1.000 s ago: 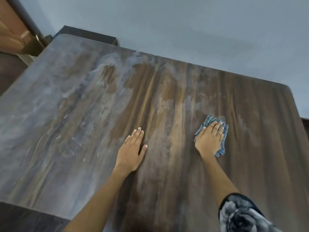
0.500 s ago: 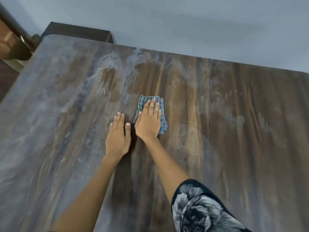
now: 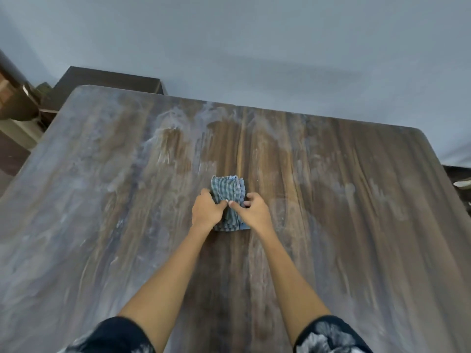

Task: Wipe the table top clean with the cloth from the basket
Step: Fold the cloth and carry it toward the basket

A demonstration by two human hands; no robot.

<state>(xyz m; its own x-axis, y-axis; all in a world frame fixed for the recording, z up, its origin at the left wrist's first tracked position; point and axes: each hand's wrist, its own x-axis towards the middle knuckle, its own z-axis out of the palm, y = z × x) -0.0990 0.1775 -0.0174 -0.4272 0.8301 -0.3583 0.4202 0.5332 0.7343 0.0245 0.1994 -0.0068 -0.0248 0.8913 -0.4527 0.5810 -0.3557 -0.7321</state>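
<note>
A blue-and-white checked cloth [image 3: 228,197] lies bunched on the wooden table top [image 3: 331,225], close to the middle of the view and slightly toward 12 o'clock from the centre. Both hands are on it. The left hand [image 3: 207,210] grips the cloth's edge at 9 o'clock, fingers curled round the fabric and knuckles facing up. The right hand [image 3: 254,211] grasps the opposite edge at 3 o'clock, fingers bent in around the fold, thumb and forefinger meeting the left hand's thumb over the middle of the cloth. The two hands touch there — the fabric is gathered into ridges between them, and a flatter strip of it shows below the wrists toward 6 o'clock.

The forearms run in from 6 o'clock, each ending in a dark sleeve [image 3: 328,336] with a pale flower print at the bottom edge of the view.

The table top is brown wood grain, with streaks running from 6 to 12 o'clock. A whitish, cloudy film covers much of it, thickest toward 9 o'clock and in smeared patches toward 11 and 12 o'clock; fainter haze lies toward 3 o'clock. The strip directly around and below the cloth looks darker and cleaner.

Beyond the table's far edge stands a pale blue-grey wall [image 3: 254,47]. At 10 o'clock a dark cabinet [image 3: 107,81] sits just behind the table's corner, and further toward 9 o'clock there is a brown wooden object — too cropped to identify.
</note>
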